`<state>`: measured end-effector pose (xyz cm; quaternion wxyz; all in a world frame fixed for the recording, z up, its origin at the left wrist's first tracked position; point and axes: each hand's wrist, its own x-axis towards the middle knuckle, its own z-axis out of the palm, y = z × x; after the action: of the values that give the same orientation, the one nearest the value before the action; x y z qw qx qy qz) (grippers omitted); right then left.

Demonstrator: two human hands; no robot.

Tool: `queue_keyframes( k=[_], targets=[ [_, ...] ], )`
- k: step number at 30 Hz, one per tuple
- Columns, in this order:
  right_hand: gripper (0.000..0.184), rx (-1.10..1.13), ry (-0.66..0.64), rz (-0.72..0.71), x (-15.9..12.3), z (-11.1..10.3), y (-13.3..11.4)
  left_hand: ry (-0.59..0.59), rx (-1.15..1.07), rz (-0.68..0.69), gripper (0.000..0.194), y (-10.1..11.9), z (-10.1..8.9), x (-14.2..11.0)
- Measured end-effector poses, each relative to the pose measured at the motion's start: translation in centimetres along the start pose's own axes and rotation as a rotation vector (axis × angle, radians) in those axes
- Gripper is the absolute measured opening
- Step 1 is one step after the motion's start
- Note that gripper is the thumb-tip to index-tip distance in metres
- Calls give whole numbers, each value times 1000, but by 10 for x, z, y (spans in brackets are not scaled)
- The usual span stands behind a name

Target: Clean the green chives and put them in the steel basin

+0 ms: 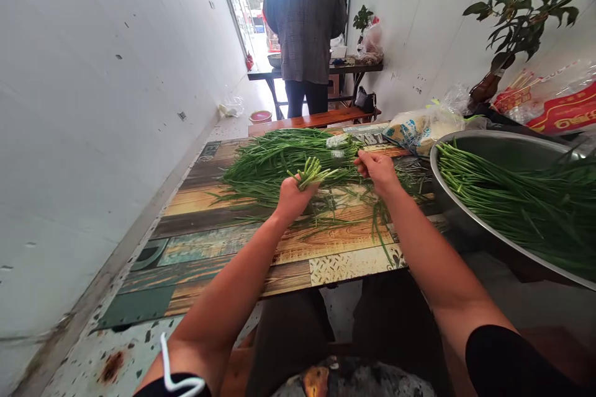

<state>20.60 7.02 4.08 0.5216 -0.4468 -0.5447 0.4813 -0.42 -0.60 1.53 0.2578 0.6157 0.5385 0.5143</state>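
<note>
My left hand [297, 198] is closed around a small bunch of garlic chives [311, 173], their pale cut ends pointing up and to the right. To its right, my right hand [378, 170] is closed in a pinch near the stem ends of the heap; what its fingertips hold, if anything, is too small to make out. Behind both hands lies a large heap of green chives [274, 158], part of it bound with whitish tape [338, 142]. Loose leaves and trimmings [333, 201] are scattered over the wood-patterned table [274, 254] under my hands.
A big metal basin [465, 208] holding more chives stands at the right. Beyond it are plastic bags [419, 127] and a leafy plant [521, 18]. Past the table come an orange bench [311, 119] and a person in a grey jacket [305, 18] with their back turned. A white wall [93, 105] runs along the left.
</note>
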Motion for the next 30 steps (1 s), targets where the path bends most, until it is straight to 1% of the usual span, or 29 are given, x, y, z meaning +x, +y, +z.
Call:
queue_keyframes(
  k=[1, 4, 5, 6, 8, 11, 13, 14, 15, 16, 19, 21, 23, 27, 30],
  targets=[
    [42, -35, -49, -40, -2, 1, -1, -9, 4, 6, 32, -1, 0, 0],
    [37, -147, -319, -208, -15, 13, -2, -22, 21, 16, 32, -2, 1, 0],
    [34, -182, -372, -250, -19, 17, -2, -21, 23, 13, 32, -2, 1, 0],
    [31, -202, -395, -264, -22, 21, -2, -22, 23, 7, 33, -2, 1, 0],
    [32, -173, -351, -217, -24, 26, 1, -29, 32, -2, 33, -2, 1, 0],
    [38, -30, -200, -74, -18, 23, 4, -45, 55, -4, 32, -2, 1, 0],
    [42, 16, -104, -50, -12, 17, 4, -53, 66, 3, 32, -2, 1, 0],
    [44, 7, -77, -65, -10, 15, 3, -57, 71, 7, 33, -3, 1, -1],
    [44, -25, -78, -94, -10, 13, 2, -59, 75, 10, 33, -3, 1, -1],
    [43, -72, -109, -132, -10, 12, 0, -60, 76, 10, 33, -3, 1, -1],
    [35, -220, -308, -247, -18, 15, -2, -55, 61, -1, 34, -3, 1, 0],
    [31, -249, -396, -267, -23, 20, -2, -50, 45, -12, 35, -1, 1, 0],
    [31, -198, -399, -223, -27, 23, -1, -49, 26, -20, 36, 0, 1, 0],
    [34, -38, -316, -60, -27, 27, 0, -63, 0, -24, 34, 3, 1, 0],
    [32, 37, -275, -10, -26, 29, 1, -72, 2, -3, 28, 4, 1, -1]
  ],
)
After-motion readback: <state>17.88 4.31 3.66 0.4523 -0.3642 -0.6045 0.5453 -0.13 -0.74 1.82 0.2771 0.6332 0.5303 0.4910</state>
